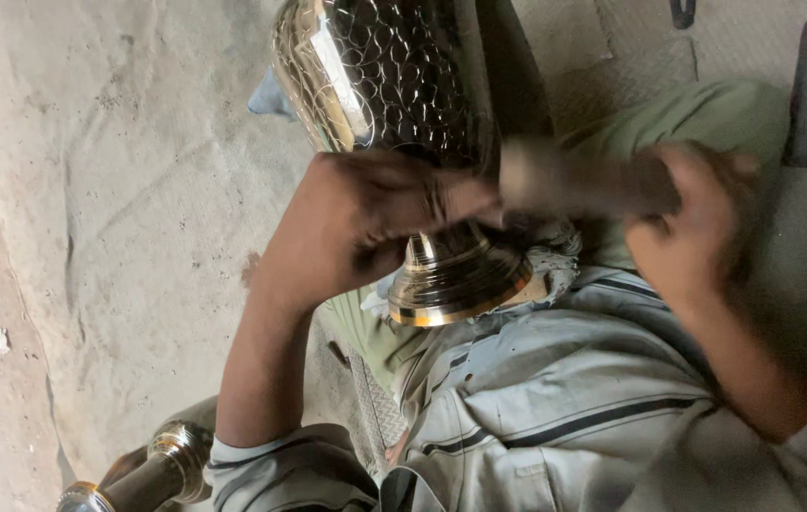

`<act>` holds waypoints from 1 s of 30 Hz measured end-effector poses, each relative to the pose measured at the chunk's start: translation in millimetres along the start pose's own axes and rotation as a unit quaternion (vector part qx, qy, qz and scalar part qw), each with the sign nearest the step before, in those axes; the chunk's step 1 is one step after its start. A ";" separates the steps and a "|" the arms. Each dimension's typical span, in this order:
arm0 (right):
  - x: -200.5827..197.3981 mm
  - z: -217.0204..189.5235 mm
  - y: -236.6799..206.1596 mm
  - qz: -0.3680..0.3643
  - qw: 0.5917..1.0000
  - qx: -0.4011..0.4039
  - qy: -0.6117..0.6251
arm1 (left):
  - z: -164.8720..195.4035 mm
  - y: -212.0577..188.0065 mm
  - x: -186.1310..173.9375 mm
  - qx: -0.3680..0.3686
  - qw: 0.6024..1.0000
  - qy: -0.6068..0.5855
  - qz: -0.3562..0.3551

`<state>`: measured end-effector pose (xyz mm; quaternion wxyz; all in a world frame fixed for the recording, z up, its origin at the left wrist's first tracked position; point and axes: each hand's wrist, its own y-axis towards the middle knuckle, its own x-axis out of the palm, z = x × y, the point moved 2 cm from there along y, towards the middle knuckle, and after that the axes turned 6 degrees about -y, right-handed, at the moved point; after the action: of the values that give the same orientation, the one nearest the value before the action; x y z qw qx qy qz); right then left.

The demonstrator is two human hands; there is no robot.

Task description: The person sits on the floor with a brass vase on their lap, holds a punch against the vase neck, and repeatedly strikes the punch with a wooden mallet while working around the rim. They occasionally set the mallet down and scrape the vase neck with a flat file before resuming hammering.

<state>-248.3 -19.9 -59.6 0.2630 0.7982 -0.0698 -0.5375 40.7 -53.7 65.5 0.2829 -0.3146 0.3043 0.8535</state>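
Brass vase (394, 76) lies across the person's lap, its foot on a cloth (555, 261). Left hand (375, 213) grips the narrow stem; right hand (697, 223) closes on a blurred tool (574, 180). It looks heavy, stiff and slippery, so the stem seems the best hold.

the left hand (380, 213) is curled knuckles-up, fingers folded inward, its bare forearm running down to a rolled striped sleeve. the right hand (693, 223), blurred by motion, is closed in a fist, wrist bent, its forearm angling to the lower right into a pale cuff.
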 end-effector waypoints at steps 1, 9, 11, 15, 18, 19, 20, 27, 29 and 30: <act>8.3 3.8 -1.2 -0.030 0.997 0.046 0.061 | 1.1 2.8 0.6 -0.014 1.000 -0.023 0.013; 8.3 2.4 -2.7 0.061 0.869 0.226 0.437 | -4.2 15.9 -8.1 -0.064 0.996 -0.015 -0.053; -6.6 -3.9 7.2 0.048 0.966 0.105 0.233 | -2.6 15.0 -8.8 -0.052 0.997 -0.003 -0.055; -15.4 -10.8 14.6 0.023 0.832 0.327 0.448 | 1.3 8.3 -6.3 -0.038 0.999 -0.012 -0.018; -40.0 -14.5 27.8 -0.008 0.998 -0.025 0.051 | 0.9 1.8 -0.6 -0.051 0.999 0.004 0.016; -42.4 -14.6 28.6 -0.009 0.987 0.036 0.159 | 2.5 -2.2 1.4 -0.060 0.998 0.011 0.027; -44.5 -13.9 29.9 -0.011 0.960 0.096 0.264 | 3.6 -5.7 3.4 -0.073 0.996 0.012 0.042; -44.6 0.8 73.2 -0.125 0.990 -0.071 0.012 | 15.0 -21.5 41.7 -0.125 0.948 -0.008 0.294; -49.3 12.6 81.2 -0.117 0.986 -0.120 0.015 | 12.3 -24.6 55.6 -0.116 0.917 -0.031 0.381; -47.1 16.5 84.4 -0.122 0.984 -0.118 0.053 | 10.7 -25.8 62.7 -0.113 0.907 -0.022 0.406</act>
<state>-268.1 -78.9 16.2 0.2910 0.7913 0.1061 -0.5271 13.9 -11.1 18.8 -0.1191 -0.1751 0.3006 0.9299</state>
